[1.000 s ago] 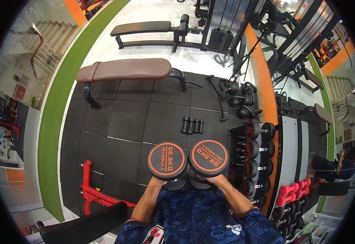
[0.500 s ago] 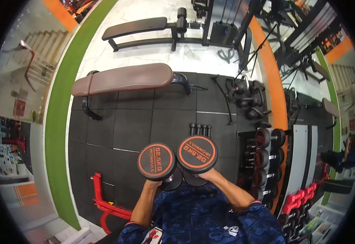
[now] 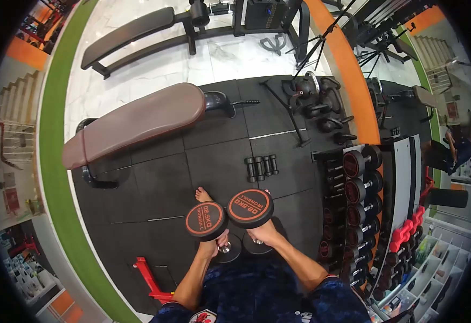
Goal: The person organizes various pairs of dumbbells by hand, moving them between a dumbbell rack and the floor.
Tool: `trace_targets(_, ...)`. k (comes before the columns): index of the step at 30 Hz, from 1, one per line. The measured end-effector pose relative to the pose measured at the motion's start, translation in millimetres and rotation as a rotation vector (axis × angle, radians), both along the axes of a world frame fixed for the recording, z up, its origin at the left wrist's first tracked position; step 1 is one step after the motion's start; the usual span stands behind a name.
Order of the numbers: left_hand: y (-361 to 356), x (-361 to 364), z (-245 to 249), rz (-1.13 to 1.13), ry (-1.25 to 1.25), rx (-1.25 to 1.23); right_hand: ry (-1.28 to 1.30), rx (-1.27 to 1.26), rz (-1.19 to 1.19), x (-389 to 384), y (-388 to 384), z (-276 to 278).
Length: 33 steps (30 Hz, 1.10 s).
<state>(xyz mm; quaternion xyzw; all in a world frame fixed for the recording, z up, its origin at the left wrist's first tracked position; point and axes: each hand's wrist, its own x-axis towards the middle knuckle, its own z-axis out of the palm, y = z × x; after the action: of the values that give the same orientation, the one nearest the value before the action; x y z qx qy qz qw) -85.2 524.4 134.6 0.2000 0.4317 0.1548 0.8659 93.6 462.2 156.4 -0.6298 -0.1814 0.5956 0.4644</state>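
Two round-headed black dumbbells with orange rings and "02.5KG" lettering stand on end in front of my body. My left hand (image 3: 213, 245) is wrapped round the handle of the left dumbbell (image 3: 206, 220), just under its upper head. Around the right dumbbell's (image 3: 250, 208) handle my right hand (image 3: 263, 233) is closed, partly hidden by the upper head. The two upper heads are close together, with a narrow gap between them. Below the hands, the lower heads show in part. A bare foot (image 3: 203, 195) appears on the mat beyond the left dumbbell.
A brown padded bench (image 3: 138, 123) lies ahead on the left. Several small dumbbells (image 3: 261, 168) rest on the black mat. At the right stand a dumbbell rack (image 3: 362, 207) and a mirror. Kettlebells (image 3: 330, 102) sit farther back. A red metal frame (image 3: 149, 277) is at lower left.
The view has tilted down and turned. The bench now appears lower and farther left, and the foot has come into sight. The dumbbells sit slightly lower against my body, still held.
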Motion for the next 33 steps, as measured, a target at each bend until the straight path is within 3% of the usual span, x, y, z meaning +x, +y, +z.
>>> trace_targets(2,18.2,0.4,-35.0,-0.014,0.054,-0.09,-0.011,-0.037,-0.073,-4.3,15.2,-40.9)
trace_targets(4,28.0,-1.2,-94.8,-0.015,0.083,-0.159,0.098,-0.243,-0.126,-5.7,24.8,-91.6)
trace_targets(7,51.1,16.8,-174.4,0.016,0.186,-0.142,0.086,-0.239,-0.167,-1.0,41.1,-190.6)
trace_targets(11,63.3,25.1,-323.1,-0.002,0.216,-0.071,0.088,-0.297,-0.162,8.9,54.3,-336.3)
trace_targets(13,73.3,38.0,-364.6,-0.003,0.264,0.04,0.123,-0.318,-0.159,12.7,55.2,-404.2)
trace_targets(18,73.1,53.6,-489.5,0.012,0.362,0.032,0.129,-0.418,-0.202,21.6,62.7,-533.0)
trace_targets(25,75.8,69.6,-610.0,-0.022,0.404,0.085,0.157,-0.407,-0.251,33.1,55.5,-651.9)
trace_targets(33,84.9,76.3,-685.3,0.004,0.428,0.086,-0.053,-0.511,-0.177,41.0,80.2,-694.8)
